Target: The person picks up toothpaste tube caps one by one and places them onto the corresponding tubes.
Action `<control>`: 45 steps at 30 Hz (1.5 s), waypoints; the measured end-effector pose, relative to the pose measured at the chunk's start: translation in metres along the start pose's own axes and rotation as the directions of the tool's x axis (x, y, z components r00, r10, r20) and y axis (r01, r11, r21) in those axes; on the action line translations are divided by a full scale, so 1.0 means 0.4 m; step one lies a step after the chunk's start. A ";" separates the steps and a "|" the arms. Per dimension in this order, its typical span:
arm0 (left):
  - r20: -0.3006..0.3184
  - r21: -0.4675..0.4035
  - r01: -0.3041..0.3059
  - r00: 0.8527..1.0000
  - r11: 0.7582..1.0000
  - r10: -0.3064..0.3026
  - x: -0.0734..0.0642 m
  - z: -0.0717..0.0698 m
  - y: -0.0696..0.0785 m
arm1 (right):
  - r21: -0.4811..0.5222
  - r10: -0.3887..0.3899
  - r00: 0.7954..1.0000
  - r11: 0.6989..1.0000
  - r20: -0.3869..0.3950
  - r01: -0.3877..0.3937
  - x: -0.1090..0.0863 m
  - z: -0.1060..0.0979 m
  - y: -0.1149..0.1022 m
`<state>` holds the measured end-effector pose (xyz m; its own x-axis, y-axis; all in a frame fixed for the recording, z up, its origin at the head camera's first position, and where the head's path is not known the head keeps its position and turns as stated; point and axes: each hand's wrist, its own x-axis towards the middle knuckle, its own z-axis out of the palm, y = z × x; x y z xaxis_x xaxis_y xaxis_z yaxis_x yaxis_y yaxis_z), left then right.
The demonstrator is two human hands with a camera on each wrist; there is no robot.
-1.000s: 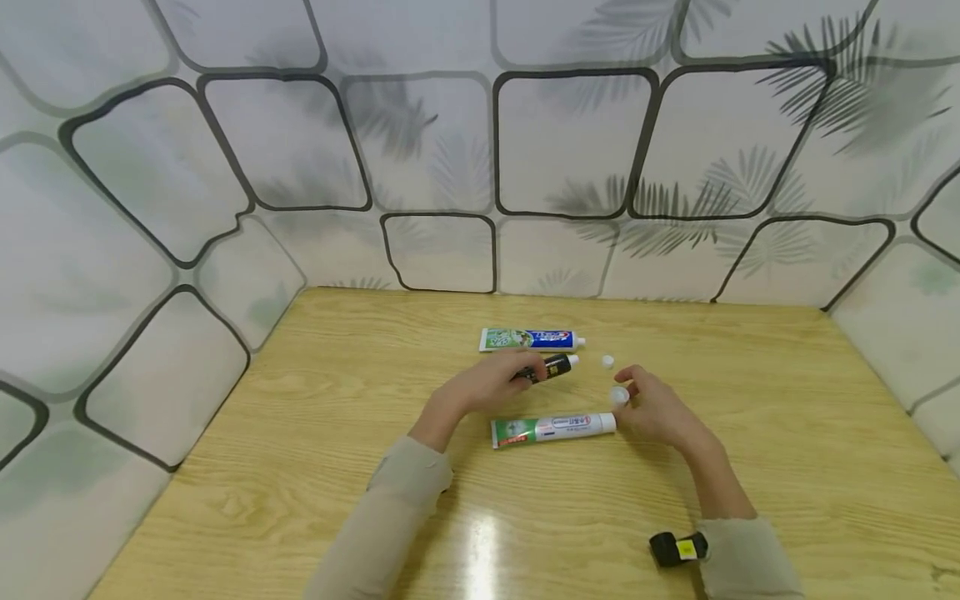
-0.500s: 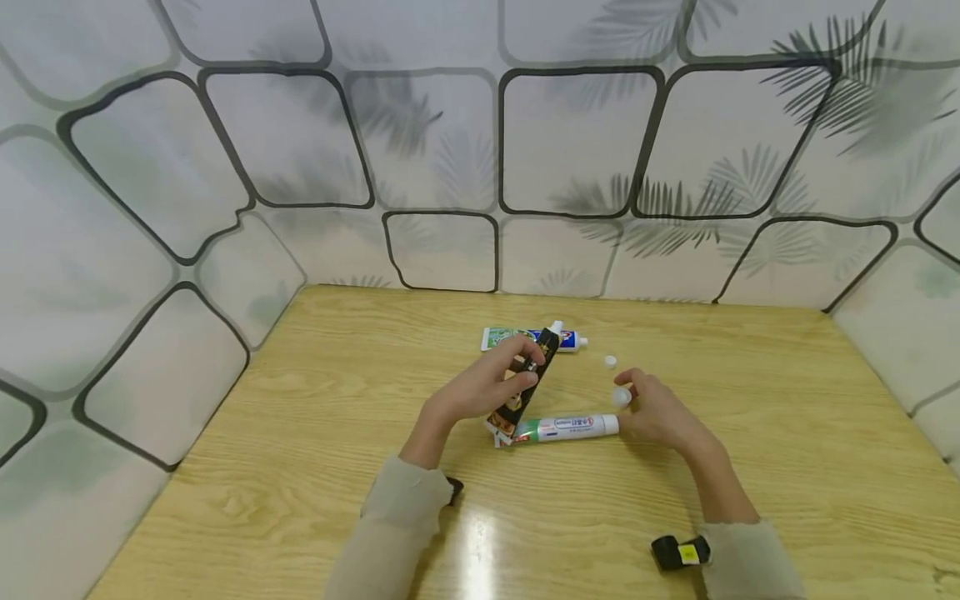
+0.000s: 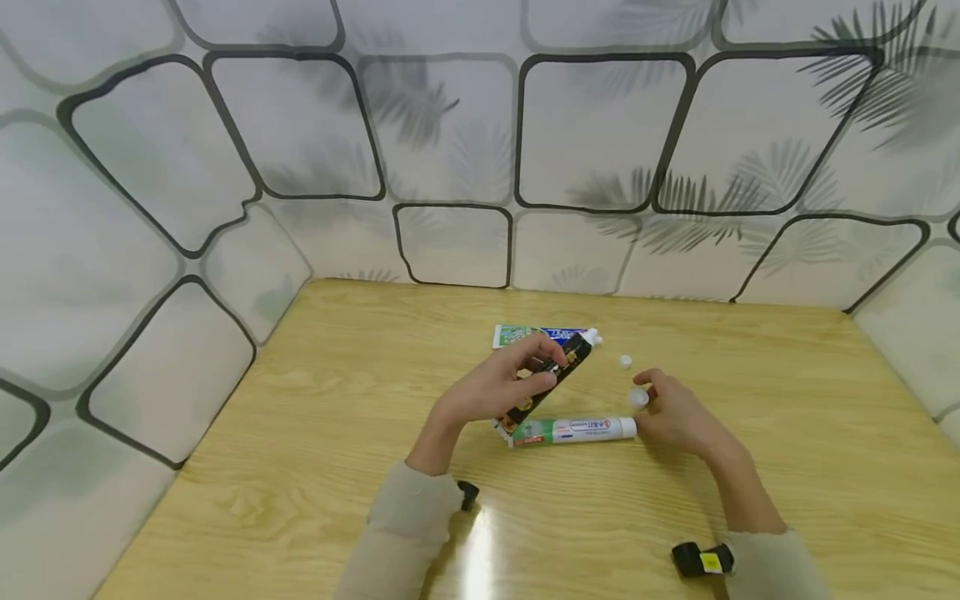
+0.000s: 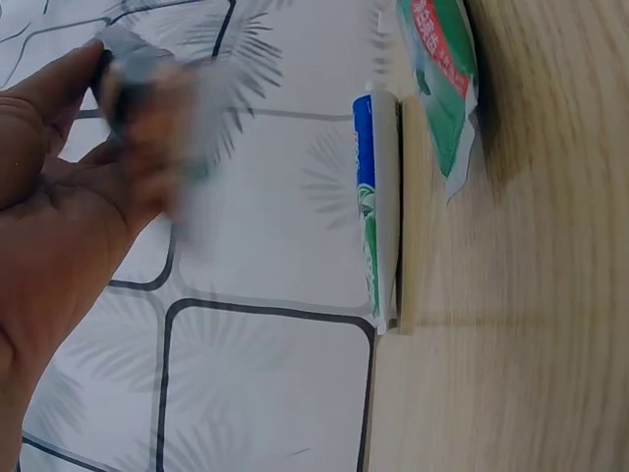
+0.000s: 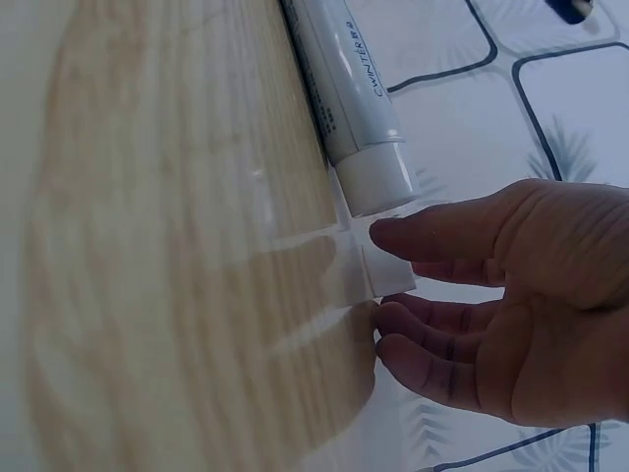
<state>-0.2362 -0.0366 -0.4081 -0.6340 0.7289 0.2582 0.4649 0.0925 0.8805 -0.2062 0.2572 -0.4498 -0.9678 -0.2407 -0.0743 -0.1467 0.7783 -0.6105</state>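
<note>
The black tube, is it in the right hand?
No, the head view shows the left hand gripping the black tube, apart from the right hand.

Pale walls (image 3: 450, 125) with dark rounded outlines and grey fronds (image 3: 697, 196) stand behind and beside the wood-grained bench (image 3: 285, 492); white glare (image 3: 477, 558) streaks its near part.

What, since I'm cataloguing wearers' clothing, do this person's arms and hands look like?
The left sleeve and right sleeve are plain, pale beige-grey and stop short of the wrists. The left hand and right hand are gloveless. A black device with a yellow label shows by the right sleeve, a black piece by the left.
</note>
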 end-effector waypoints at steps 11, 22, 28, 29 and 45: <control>0.063 0.105 -0.009 0.998 0.994 0.002 0.006 0.001 0.012 | -0.013 0.018 1.000 1.000 -0.005 -0.018 -0.003 -0.001 0.003; 0.091 0.192 -0.009 0.996 0.981 -0.008 -0.012 -0.016 0.012 | -0.007 0.012 1.000 1.000 0.002 -0.012 0.000 0.000 0.001; 0.093 0.220 -0.026 0.996 0.975 0.006 -0.016 -0.023 0.021 | 0.002 -0.012 1.000 1.000 0.003 0.012 0.005 0.000 0.016; 0.091 0.222 -0.024 0.996 0.975 0.004 -0.016 -0.022 0.023 | 0.007 -0.012 1.000 1.000 0.007 0.012 0.006 0.000 0.019; 0.075 0.227 -0.016 0.997 0.974 -0.001 -0.023 -0.025 0.043 | 0.071 0.050 0.998 0.996 -0.031 -0.048 -0.003 -0.010 0.031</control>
<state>-0.2283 -0.0485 -0.3915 -0.5864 0.7775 0.2272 0.6033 0.2320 0.7630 -0.2078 0.2696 -0.4541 -0.9798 -0.1829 -0.0803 -0.0851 0.7459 -0.6606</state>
